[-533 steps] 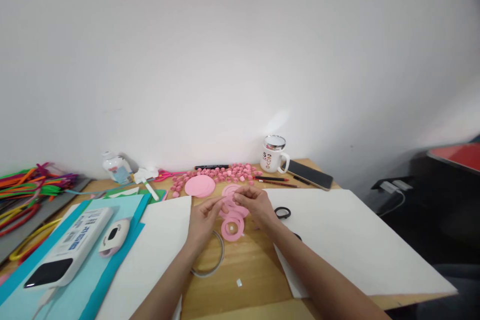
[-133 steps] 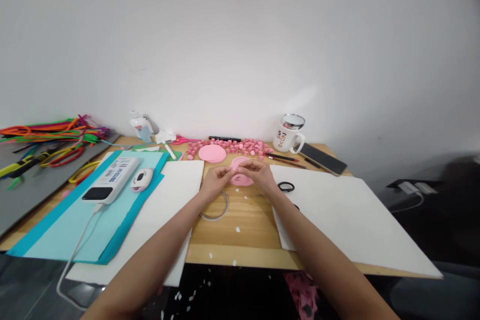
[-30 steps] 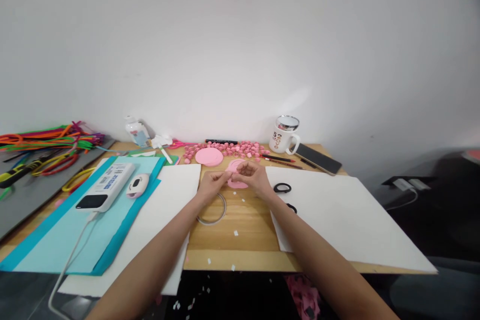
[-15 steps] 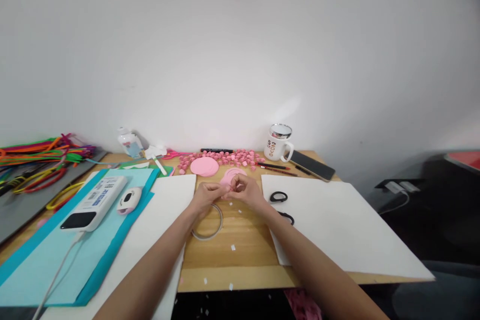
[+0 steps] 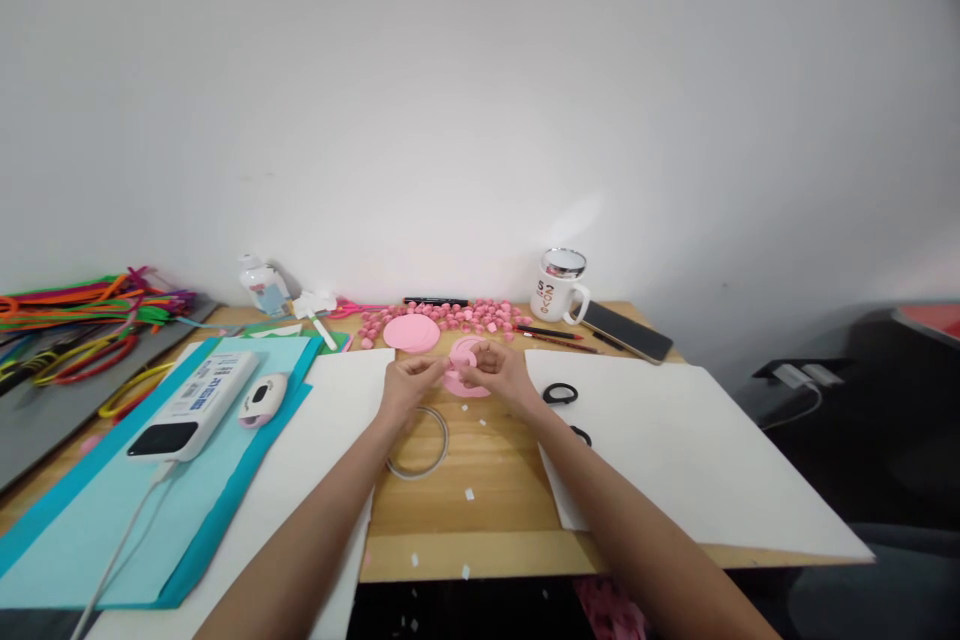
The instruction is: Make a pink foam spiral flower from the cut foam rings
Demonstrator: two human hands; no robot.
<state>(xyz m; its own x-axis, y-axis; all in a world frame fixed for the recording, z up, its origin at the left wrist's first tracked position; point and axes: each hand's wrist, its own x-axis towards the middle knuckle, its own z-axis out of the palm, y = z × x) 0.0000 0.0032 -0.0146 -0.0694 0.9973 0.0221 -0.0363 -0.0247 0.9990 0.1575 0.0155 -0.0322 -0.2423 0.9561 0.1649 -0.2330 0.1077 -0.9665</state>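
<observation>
Plain white wall fills the upper half of the head view, and below it a wooden desk stretches across, crowded with craft supplies. Both hands meet near the middle of the desk: the left hand and the right hand have their fingertips pinched narrow and drawn together over a small stack of pink paper rings, which lies on the wood just beyond a tape ring. Whether the fingers grip a tiny scrap between them or only touch the pink paper is too small to tell. Behind the hands sit a pink paper disc and a row of little pink rolled pieces along the wall edge. A white mug stands to the right, with a dark phone just beside it. White sheets lie on both sides of the hands, the larger white sheet on the right. To the left, a power bank rests on blue paper, and coloured pipe cleaners are heaped at the far left.
</observation>
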